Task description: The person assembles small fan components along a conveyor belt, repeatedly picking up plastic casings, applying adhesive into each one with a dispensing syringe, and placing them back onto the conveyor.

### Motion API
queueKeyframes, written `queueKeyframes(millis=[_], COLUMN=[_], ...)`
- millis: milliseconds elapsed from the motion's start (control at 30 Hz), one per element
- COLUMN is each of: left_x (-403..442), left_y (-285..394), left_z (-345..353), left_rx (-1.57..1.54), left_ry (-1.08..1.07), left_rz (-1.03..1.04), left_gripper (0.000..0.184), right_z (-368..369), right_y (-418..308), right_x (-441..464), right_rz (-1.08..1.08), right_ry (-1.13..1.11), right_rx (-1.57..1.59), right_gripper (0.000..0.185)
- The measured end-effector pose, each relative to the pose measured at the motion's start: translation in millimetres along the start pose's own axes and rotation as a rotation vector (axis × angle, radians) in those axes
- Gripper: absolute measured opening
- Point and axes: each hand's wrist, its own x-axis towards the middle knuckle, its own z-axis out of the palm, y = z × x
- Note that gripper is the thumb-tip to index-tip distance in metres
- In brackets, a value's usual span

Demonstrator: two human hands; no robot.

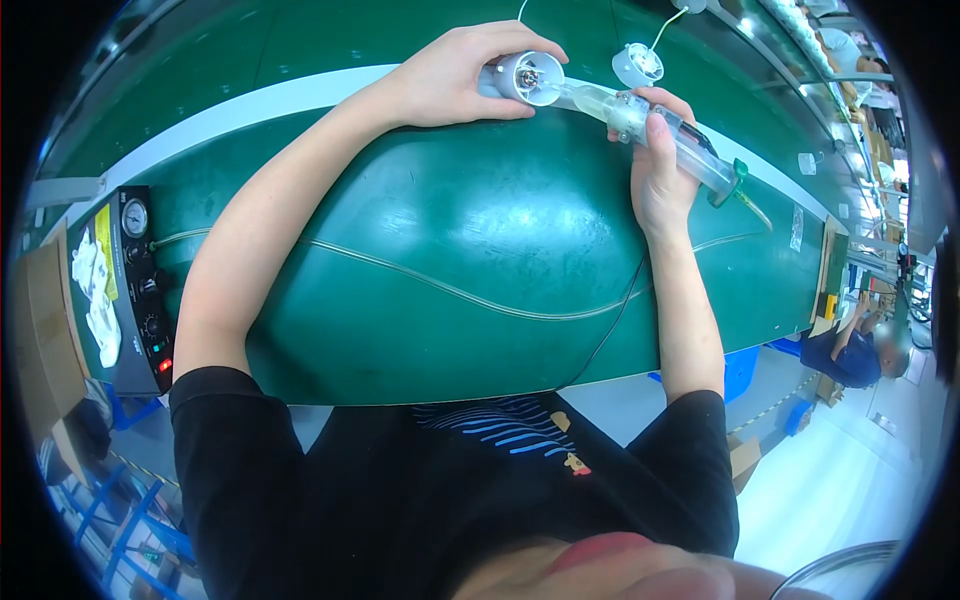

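Observation:
My left hand (445,78) is wrapped round a white cylindrical housing (547,90), its open end facing right and small metal parts showing inside. In my right hand (662,175) is a clear dispensing syringe (705,168) with a green cap (735,183) at its rear. The syringe's front end points left and its narrow tip is at the mouth of the housing; whether they touch I cannot tell. Just above the syringe, a second white round part (637,65) with a thin pale wire sits on the green surface.
A black dispenser box (140,290) with a pressure gauge stands at the left, a white cloth (95,290) beside it. A clear air tube (470,297) and a thin black cable (600,345) cross the green table (440,220). Another person (850,350) sits at the far right.

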Motion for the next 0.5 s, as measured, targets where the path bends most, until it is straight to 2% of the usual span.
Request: queueKeyframes(millis=[367,467,500], left_x=[0.7,-0.4,-0.9], left_y=[1.7,1.3,1.2], left_z=[1.6,-2.6,-4.7], left_rx=[0.005,0.312,0.312], left_ry=[0.013,0.128,0.129], left_rz=[0.000,-0.210,-0.207], left_gripper=[0.052,0.051,0.051], right_z=[-1.2,-2.1,-2.5], right_y=[3.2,0.4,-0.8], right_x=[-2.2,1.7,1.8], right_rz=[-0.056,-0.029,-0.011], right_ry=[0.029,0.034,0.036], right_rx=[-0.114,0.040,0.116], right_gripper=[0.037,0.040,0.042])
